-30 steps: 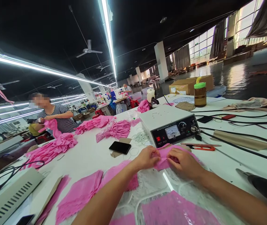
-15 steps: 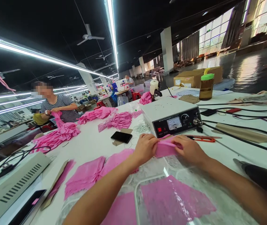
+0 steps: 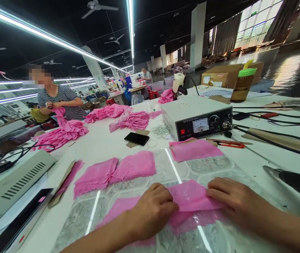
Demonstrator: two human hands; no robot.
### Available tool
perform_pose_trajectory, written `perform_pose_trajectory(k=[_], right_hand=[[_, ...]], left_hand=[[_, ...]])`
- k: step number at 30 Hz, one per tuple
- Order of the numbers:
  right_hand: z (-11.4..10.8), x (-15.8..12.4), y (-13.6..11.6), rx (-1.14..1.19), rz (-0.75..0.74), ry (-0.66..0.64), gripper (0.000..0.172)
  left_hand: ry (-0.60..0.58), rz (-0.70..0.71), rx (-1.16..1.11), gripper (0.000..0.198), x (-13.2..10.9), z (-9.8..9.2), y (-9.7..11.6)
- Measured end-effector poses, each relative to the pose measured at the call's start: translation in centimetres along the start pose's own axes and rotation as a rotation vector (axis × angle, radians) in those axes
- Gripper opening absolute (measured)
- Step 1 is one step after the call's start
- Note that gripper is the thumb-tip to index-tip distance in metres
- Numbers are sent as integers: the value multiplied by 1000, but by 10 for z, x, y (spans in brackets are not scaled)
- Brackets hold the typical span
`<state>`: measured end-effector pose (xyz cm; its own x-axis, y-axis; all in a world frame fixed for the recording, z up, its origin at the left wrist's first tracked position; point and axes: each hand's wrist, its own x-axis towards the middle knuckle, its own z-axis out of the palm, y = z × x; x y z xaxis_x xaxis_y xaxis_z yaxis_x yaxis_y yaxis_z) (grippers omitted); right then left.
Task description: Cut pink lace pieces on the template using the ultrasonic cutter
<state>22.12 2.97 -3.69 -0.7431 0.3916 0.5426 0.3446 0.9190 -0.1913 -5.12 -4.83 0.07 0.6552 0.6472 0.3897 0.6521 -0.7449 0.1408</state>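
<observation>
A pink fabric piece (image 3: 189, 196) is stretched between my hands, low over the clear-covered mat (image 3: 171, 165). My left hand (image 3: 156, 207) pinches its left end, fingers curled. My right hand (image 3: 230, 196) grips the right end between thumb and fingers. Under and beside it, more pink fabric (image 3: 123, 207) lies flat, partly hidden by my left hand and forearm. Beyond my hands is another folded pink piece (image 3: 197, 149), in front of the control box (image 3: 199, 123). Two adjoining stacks of pink pieces (image 3: 136, 164) lie to the left.
A black phone (image 3: 136, 138), orange-handled scissors (image 3: 230, 144) and a pointed black-handled tool (image 3: 297, 181) lie around the mat. Cables cross the right side near a green-lidded bottle (image 3: 243, 84). At the left are a grey vented box (image 3: 20, 182), pink fabric heaps (image 3: 65, 133) and a person in stripes (image 3: 60, 102).
Both hands have moved nearer to me from beside the control box, holding a pink piece. A folded pink piece now shows where they were. The camera view has shifted slightly.
</observation>
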Motion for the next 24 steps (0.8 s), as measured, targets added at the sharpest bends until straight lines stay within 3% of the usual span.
perform_pose_trajectory(k=[5, 7, 11, 15, 20, 24], right_hand=[[-4, 32, 21, 67, 125, 116, 22], [-7, 42, 22, 70, 126, 157, 19], [-5, 29, 9, 79, -19, 177, 24], [0, 4, 1, 81, -93, 138, 30], [-5, -5, 7, 105, -59, 134, 35], [-8, -10, 12, 125, -12, 98, 27]], left_hand=[[134, -163, 47, 23, 28, -9, -45], [182, -155, 77, 24, 30, -16, -50], [122, 6, 97, 22, 5, -21, -25], [-12, 93, 94, 20, -19, -10, 4], [-31, 112, 88, 20, -17, 0, 7], [-75, 144, 101, 22, -8, -2, 11]])
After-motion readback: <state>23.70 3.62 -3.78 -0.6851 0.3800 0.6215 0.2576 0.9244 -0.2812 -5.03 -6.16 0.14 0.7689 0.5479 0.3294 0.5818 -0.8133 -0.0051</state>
